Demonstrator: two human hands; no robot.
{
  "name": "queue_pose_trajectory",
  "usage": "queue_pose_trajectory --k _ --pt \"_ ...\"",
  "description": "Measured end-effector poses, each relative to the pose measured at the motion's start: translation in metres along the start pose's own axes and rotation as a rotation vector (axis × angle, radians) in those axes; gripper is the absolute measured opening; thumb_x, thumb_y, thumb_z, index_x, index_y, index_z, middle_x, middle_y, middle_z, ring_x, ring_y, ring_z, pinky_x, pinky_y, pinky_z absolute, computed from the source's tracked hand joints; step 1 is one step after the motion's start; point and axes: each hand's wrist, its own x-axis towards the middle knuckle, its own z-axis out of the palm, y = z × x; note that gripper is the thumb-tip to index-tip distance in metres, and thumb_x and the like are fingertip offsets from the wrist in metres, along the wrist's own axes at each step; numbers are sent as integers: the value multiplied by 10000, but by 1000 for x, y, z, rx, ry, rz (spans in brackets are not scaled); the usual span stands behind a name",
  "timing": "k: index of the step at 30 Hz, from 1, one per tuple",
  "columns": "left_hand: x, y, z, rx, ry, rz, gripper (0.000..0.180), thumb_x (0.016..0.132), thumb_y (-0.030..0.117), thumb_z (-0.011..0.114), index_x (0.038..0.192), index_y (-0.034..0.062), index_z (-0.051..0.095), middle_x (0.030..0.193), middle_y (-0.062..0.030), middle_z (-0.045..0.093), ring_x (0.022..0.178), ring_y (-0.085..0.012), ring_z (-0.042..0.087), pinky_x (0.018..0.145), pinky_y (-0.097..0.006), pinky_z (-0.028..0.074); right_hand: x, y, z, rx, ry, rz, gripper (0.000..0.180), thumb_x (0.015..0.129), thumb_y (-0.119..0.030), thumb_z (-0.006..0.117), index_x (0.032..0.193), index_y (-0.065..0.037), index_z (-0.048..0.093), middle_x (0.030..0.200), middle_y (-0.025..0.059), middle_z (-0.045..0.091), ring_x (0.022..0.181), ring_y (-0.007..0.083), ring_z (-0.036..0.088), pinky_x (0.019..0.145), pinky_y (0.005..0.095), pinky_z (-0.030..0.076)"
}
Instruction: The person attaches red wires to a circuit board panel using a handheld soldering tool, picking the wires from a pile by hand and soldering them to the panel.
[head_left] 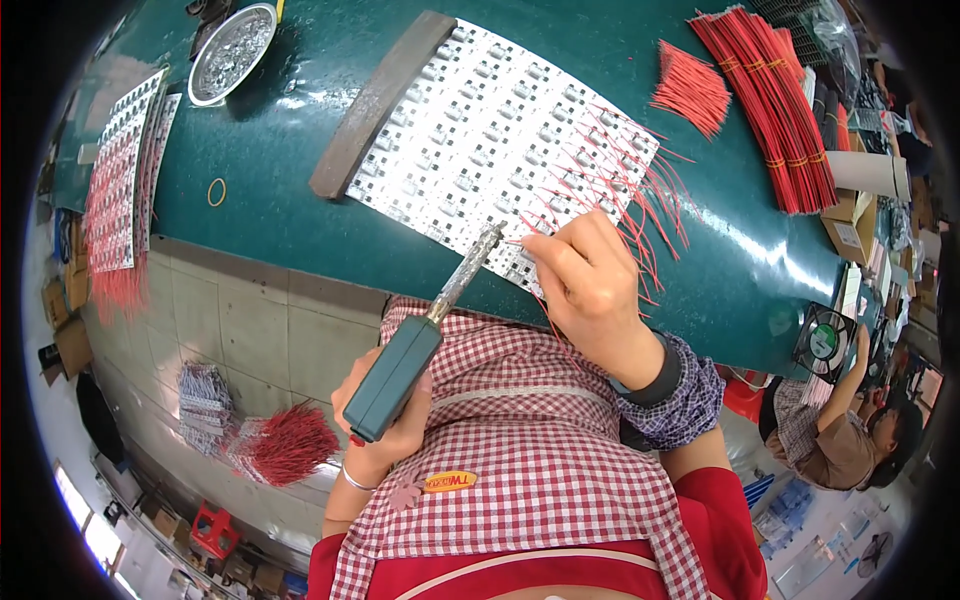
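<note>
My left hand (408,424) is wrapped round the dark green body of a soldering gun (393,378). The gun's metal barrel slants up to the near edge of a white circuit board panel (440,135) covered in small parts. Just right of the tip, my right hand (592,283) pinches a thin red wire (514,242), its end close to the tip; whether they touch I cannot tell. Rows of red wires (655,205) stand on the panel's right part and trail off its edge. A dark bar (385,105) lies along the panel's left edge.
On the green table (290,215) are a metal bowl (232,55), a rubber band (217,192), loose red wires (692,88) and tied wire bundles (770,105). Wired panels (125,180) overhang its left edge. A small fan (825,342) and another person (850,425) are at right.
</note>
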Motion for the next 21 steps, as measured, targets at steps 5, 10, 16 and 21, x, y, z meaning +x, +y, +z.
queue_pose_trajectory --k 5,10,16,21 --pt "0 3 0 22 -23 -14 255 734 -40 775 986 -48 736 1003 -195 738 762 -275 741 676 -322 583 -1 1 1 -14 -6 -1 206 737 74 722 929 10 684 765 88 499 719 264 532 613 380 456" --pt "4 6 3 -1 -18 0 253 721 -47 773 971 -54 733 994 -193 735 759 -276 738 674 -320 583 -1 0 1 -30 -3 17 206 735 70 725 924 8 674 768 91 496 721 268 534 615 386 460" --pt "10 11 1 74 -58 49 240 716 -48 763 951 -64 722 965 -188 715 747 -279 728 665 -326 582 1 -1 -1 -41 -32 10 209 727 65 723 924 12 674 781 92 491 738 268 533 626 388 464" --pt "11 13 1 53 -67 36 220 715 -42 761 930 -61 715 919 -172 694 714 -278 706 635 -330 566 3 -2 -2 -45 -46 25 254 702 100 744 926 -12 698 764 88 504 714 270 536 611 390 451"
